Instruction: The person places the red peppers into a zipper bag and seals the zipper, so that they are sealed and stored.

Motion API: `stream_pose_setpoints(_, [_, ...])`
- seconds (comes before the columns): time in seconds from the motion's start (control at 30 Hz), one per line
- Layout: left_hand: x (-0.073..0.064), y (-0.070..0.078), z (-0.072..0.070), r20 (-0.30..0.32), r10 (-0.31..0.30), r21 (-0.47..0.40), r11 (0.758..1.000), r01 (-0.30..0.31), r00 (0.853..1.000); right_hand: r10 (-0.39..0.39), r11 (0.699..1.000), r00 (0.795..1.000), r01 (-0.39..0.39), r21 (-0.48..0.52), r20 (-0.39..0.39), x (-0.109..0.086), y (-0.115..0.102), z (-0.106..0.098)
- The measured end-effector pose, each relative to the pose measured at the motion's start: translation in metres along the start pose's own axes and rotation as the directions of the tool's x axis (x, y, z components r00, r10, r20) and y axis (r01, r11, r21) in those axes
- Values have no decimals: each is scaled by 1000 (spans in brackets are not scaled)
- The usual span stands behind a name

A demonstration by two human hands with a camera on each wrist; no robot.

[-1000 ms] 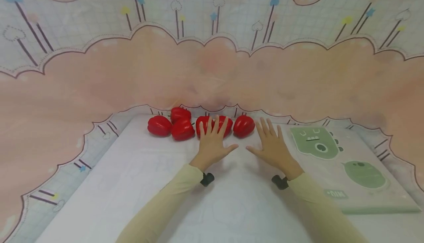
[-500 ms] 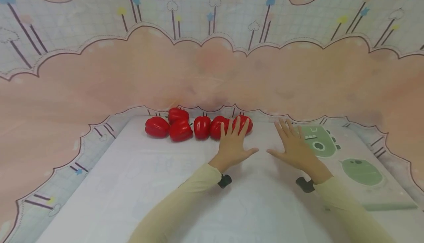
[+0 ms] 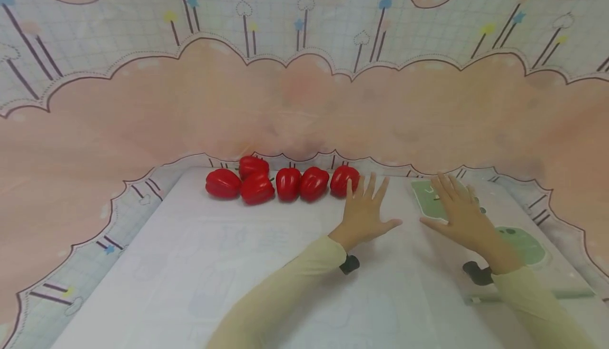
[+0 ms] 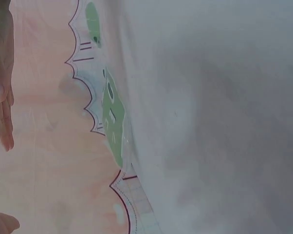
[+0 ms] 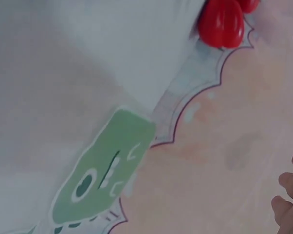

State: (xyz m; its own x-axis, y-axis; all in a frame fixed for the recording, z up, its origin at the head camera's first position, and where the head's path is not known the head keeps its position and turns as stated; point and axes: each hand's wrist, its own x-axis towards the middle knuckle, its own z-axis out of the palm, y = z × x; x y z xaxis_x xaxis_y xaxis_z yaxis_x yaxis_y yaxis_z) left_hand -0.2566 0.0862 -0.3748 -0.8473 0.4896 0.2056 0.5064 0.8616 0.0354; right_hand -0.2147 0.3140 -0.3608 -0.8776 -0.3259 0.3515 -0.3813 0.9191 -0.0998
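My left hand [image 3: 363, 214] is held over the white table with its fingers spread and thumb out, holding nothing. Its fingertips overlap the right side of the nearest red bell pepper [image 3: 342, 180] in the head view. Several more red bell peppers [image 3: 287, 184] lie along the back of the table to the left. Spread in the same way, my right hand [image 3: 459, 219] is over a flat pale mat [image 3: 559, 280] printed with green cartoon figures. Part of the mat is hidden by that hand and sleeve. The right wrist view shows a bell pepper [image 5: 221, 24] near its top edge.
A peach and pale blue cartoon-print cloth [image 3: 304, 106] hangs behind the table and continues down both sides. Each wrist bears a small black device, such as the right one [image 3: 477, 273]. The white tabletop [image 3: 190, 264] stretches toward the front.
Both hands have moved right, still spread: the left from over the middle peppers to the rightmost one, the right from beside that pepper to over the mat. The peppers stay where they were.
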Motion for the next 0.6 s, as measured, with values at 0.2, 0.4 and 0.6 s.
stream_pose_setpoints(0.2, [9,23,8,16,51,7,999,-51,999,37,999,999,-37,7,3,-17,18,-3])
stream_pose_setpoints(0.4, [17,49,20,56,131,42,990,-134,990,62,998,998,-63,31,17,-33,34,-3])
stream_pose_setpoints(0.6, [21,73,32,89,212,127,967,-222,973,85,994,996,-86,61,12,-45,47,-1])
